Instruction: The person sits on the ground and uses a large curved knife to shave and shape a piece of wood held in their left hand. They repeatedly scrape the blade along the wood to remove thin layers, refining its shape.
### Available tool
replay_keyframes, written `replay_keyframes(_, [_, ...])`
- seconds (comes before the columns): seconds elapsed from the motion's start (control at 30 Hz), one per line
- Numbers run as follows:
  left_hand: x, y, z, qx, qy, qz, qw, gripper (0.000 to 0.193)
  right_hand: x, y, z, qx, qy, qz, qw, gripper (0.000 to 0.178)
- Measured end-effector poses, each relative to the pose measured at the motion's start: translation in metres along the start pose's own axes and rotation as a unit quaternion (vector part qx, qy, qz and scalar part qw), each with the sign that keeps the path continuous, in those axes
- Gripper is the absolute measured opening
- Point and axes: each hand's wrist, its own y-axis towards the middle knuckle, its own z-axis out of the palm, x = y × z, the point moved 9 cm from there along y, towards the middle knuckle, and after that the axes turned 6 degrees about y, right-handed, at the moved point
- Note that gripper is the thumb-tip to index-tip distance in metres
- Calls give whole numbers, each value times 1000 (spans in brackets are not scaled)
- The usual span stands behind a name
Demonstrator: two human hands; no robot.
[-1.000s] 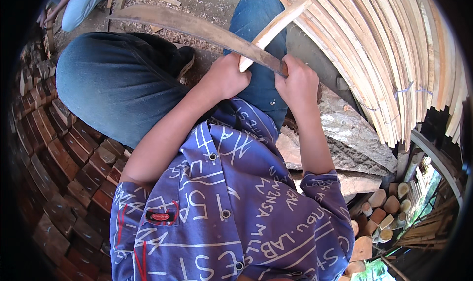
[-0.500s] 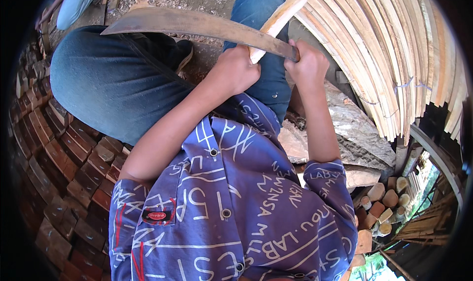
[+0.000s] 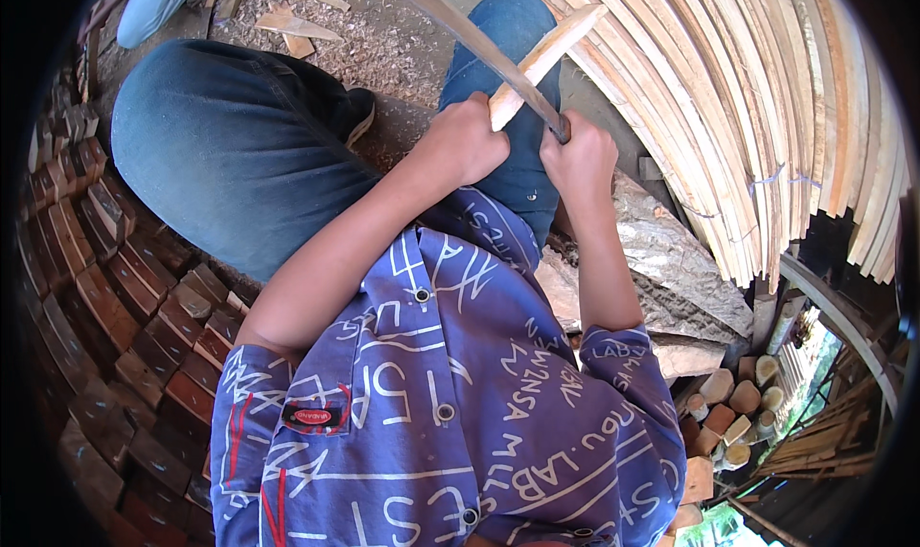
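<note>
My left hand [image 3: 465, 142] is closed around the lower end of a pale, freshly cut wood piece [image 3: 561, 44], which slants up to the right over my knee. My right hand [image 3: 581, 159] grips the end of a machete [image 3: 470, 37]. Its long curved blade crosses the wood piece and runs up to the left, its tip out of view past the top edge. Seen nearly edge-on, the blade looks narrow. Whether it touches the wood, I cannot tell.
Long pale wood strips [image 3: 709, 96] are stacked at the right. Dark wood blocks [image 3: 144, 326] pile up at the left. Wood offcuts [image 3: 297, 24] and shavings lie on the ground ahead. A rough log [image 3: 671, 250] lies by my right arm, with cut billets [image 3: 733, 403] behind.
The machete has turned, its blade swinging from pointing left to pointing up and left, now more edge-on. My right hand has shifted slightly down and left. The left hand stays around the wood piece.
</note>
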Motion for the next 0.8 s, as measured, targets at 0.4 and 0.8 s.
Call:
replay_keyframes(0.4, [-12,3,-3,-8,36,17,999,37,-12,13,-8,-72,-2,-53,996,23])
replay_keyframes(0.8, [-8,5,-3,-6,33,-5,999,36,-2,1,-3,56,51,-27,997,17])
